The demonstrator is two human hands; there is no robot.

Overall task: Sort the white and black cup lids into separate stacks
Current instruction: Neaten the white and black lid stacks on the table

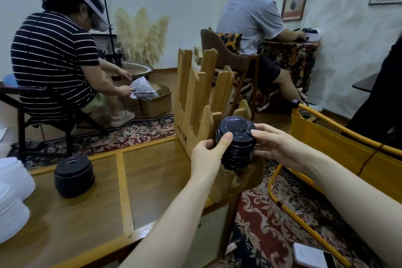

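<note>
Black lids (237, 148) are sitting stacked in mid-air between your left hand (206, 154) and right hand (280, 148), fingers clamping both sides; next you're likely carrying them to the black stack (74, 176) on the worktop (152, 180).

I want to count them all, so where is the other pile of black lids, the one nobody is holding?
In the head view, the black lid stack sits on the wooden table at the left, beside the white lids.

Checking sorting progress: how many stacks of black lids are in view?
2: one stack of black lids held between the left hand and right hand, another black stack standing on the table.
</note>
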